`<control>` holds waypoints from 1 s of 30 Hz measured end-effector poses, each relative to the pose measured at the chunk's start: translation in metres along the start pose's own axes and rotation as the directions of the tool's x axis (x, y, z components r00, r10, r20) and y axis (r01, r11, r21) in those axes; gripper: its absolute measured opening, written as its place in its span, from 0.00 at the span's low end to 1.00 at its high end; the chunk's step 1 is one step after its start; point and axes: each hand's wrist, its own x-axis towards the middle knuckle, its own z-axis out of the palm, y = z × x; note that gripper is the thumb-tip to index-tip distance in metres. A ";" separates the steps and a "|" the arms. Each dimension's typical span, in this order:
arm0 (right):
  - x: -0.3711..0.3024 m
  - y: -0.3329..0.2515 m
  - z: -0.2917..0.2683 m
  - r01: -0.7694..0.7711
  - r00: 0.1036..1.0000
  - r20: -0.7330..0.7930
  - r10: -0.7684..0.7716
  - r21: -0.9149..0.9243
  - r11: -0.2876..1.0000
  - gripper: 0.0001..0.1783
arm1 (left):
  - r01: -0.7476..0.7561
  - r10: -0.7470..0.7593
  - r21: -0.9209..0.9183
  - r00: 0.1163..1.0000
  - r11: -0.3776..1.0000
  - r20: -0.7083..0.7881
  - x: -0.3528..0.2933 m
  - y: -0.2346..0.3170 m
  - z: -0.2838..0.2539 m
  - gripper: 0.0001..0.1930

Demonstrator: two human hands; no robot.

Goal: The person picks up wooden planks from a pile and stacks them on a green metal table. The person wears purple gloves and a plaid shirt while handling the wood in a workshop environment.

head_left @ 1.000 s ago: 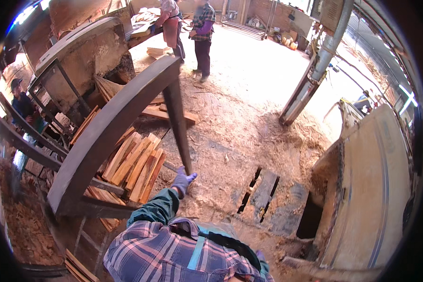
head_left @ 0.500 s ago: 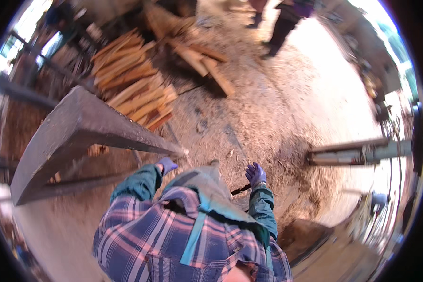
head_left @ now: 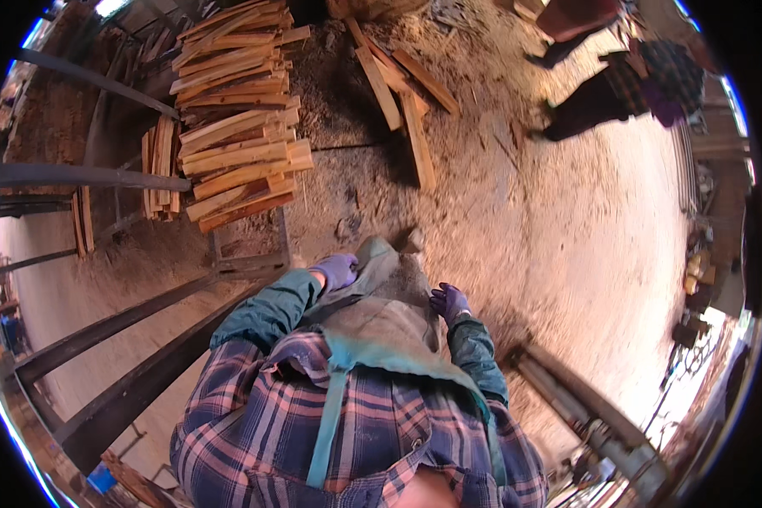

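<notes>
My left hand (head_left: 339,271), in a purple glove, hangs in front of my body beside the grey, dusty apron (head_left: 379,315). Its fingers are loosely bent and nothing shows in them. On the apron's other side is my right hand (head_left: 450,301), gloved in the same purple, with slightly curled fingers apart and no object in it. Dark green sleeves cover both forearms. Ahead and to the left lies a long stack of sawn wooden slats (head_left: 237,161). A dark metal frame (head_left: 178,334) stands close to my left arm.
Loose boards (head_left: 398,93) lie on the sawdust-covered floor (head_left: 525,245) ahead. Two people stand at the far right, one in a dark checked top (head_left: 673,80), the other in a reddish garment (head_left: 577,17). A pipe-like metal piece (head_left: 593,415) is near my right side.
My view has turned left, and the slat stack is nearer. The large grey metal piece at left has left view. My left hand has come in front of the apron.
</notes>
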 end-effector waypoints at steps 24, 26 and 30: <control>0.274 -0.574 0.332 0.012 0.977 0.202 0.064 -0.355 0.935 0.17 | 0.064 -0.231 -0.723 0.963 0.688 -0.135 0.457 0.010 -0.316 0.29; 0.331 -0.602 0.353 0.094 0.983 0.176 -0.046 -0.275 0.957 0.17 | 0.051 -0.321 -0.827 0.933 0.560 -0.160 0.526 -0.009 -0.335 0.35; 0.466 -0.668 0.377 0.392 0.909 0.191 -0.370 -0.692 0.606 0.28 | 0.281 -0.509 -0.601 0.825 0.749 -0.248 0.669 -0.048 -0.363 0.50</control>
